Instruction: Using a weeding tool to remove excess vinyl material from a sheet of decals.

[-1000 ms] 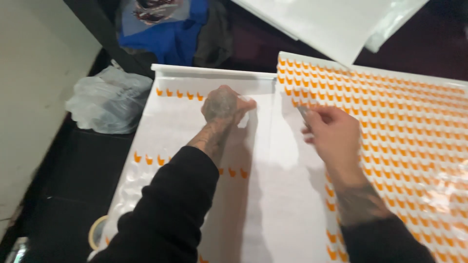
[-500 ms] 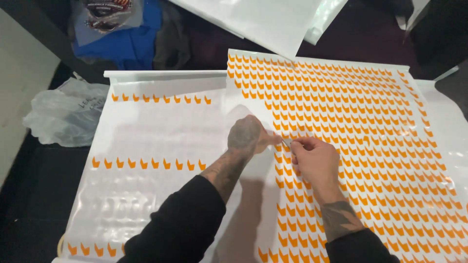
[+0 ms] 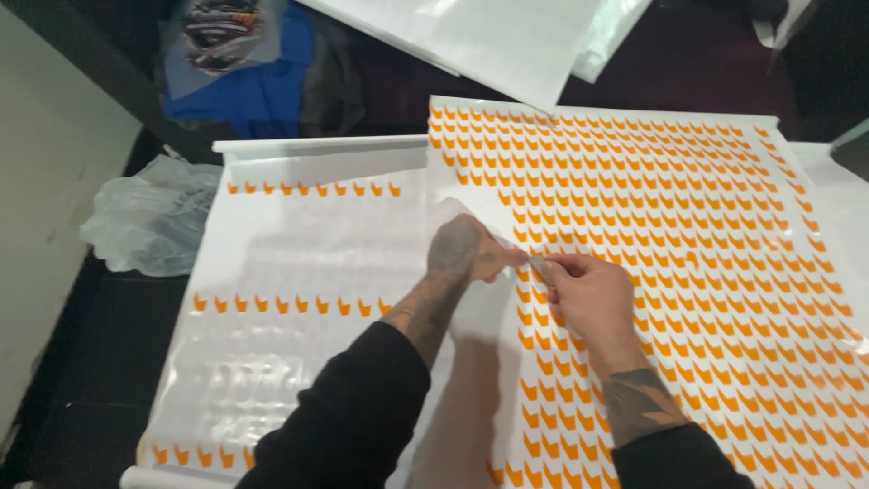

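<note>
1. Hands are seen meeting near the middle of the view, over two large sheets laid on a dark table (image 3: 109, 362).
2. The left hand (image 3: 462, 254) is pressed palm-down on the sticker sheet (image 3: 688, 272), its fingertips curled toward 3 o'clock at the border where the orange shapes begin.
3. The right hand (image 3: 584, 290) is closed in a pinch, thumb against forefinger, on a small grey tool (image 3: 536, 263); what kind of tool it is cannot be told.
4. The tool's tip is held against the sticker sheet, just beside the left fingertips.
5. The sticker sheet, covered in rows of small orange shapes, is spread from the centre out to 3 o'clock and 5 o'clock.
6. A second sheet (image 3: 299, 263), mostly bare white backing with a few rows of orange shapes left on it, is laid at 9 o'clock, and its right edge is overlapped by the sticker sheet.
7. A crumpled clear plastic bag (image 3: 149, 217) is seen at 9 o'clock, off the bare sheet's edge.
8. Blue cloth (image 3: 253, 81) is piled at 11 o'clock, and white paper (image 3: 489, 45) is lying at 12 o'clock.
</note>
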